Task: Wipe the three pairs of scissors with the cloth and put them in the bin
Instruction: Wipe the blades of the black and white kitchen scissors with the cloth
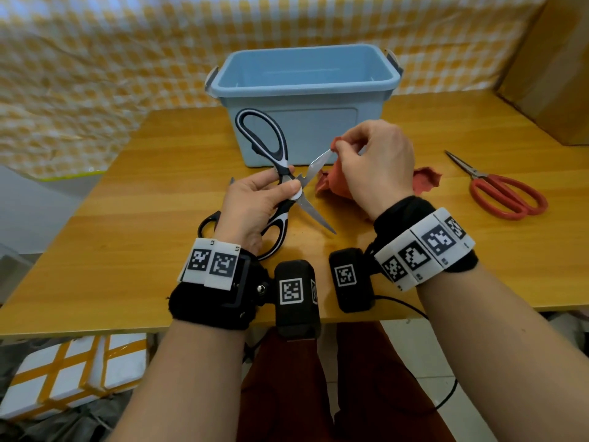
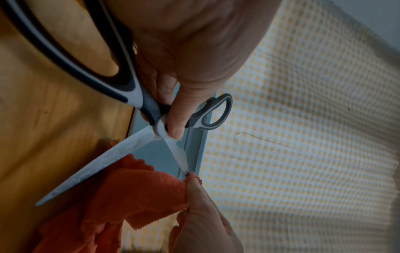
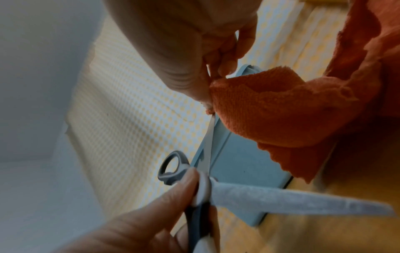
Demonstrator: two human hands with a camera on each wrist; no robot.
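A: Item one, the black-and-white scissors [image 1: 280, 183]. Where do we log them?

B: Held above the table [image 1: 127, 224], in front of the blue bin [image 1: 296, 87], blades spread wide. Our left hand [image 1: 255, 205] grips them at the pivot, thumb pressed on the white pivot disc, fingers curled behind. One handle loop stands up against the bin's front wall; the other points back toward our wrist.

A: And the right hand [image 1: 376, 167]?

B: It pinches the red cloth [image 1: 334, 183] round the tip of the upper blade, thumb and forefinger closed on the fabric. The rest of the cloth hangs below the hand and trails onto the table. The lower blade points free toward the table, touching nothing that we can see.

A: Item two?

B: Red-handled scissors [image 1: 500, 193], blades closed, lying flat on the table, well to the right of our right hand, tip pointing away from us.

A: Item three?

B: Black-handled scissors [image 1: 208, 223], lying on the table under our left hand. We see only one loop and a tip past the fingers; the rest is hidden.

A: The bin's contents?

B: We see only its bare inner walls and floor.
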